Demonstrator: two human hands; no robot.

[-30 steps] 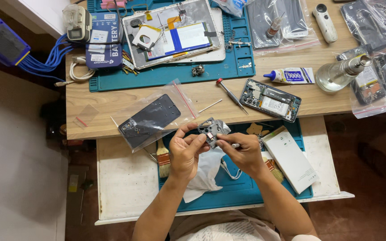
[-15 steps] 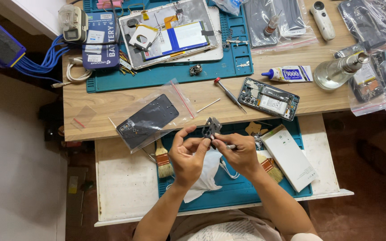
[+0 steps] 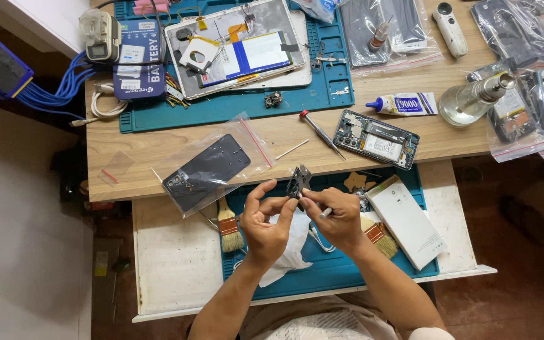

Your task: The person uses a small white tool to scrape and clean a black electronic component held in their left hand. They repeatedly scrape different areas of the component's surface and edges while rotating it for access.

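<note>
Above the blue mat (image 3: pixel 335 277) in the pulled-out drawer, we pinch a small dark metal part (image 3: pixel 298 181) between both hands. Our left hand (image 3: pixel 266 220) grips its lower edge with thumb and forefinger; our right hand (image 3: pixel 338 217) closes on its other side, a thin white tool (image 3: pixel 326 213) tucked in the fingers. A white cloth (image 3: pixel 291 249) lies on the mat beneath, a white box (image 3: pixel 405 221) at its right edge.

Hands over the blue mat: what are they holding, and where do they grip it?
A small dark part, pinched at its lower edge by both hands; right hand also holds a thin white tool.
</note>
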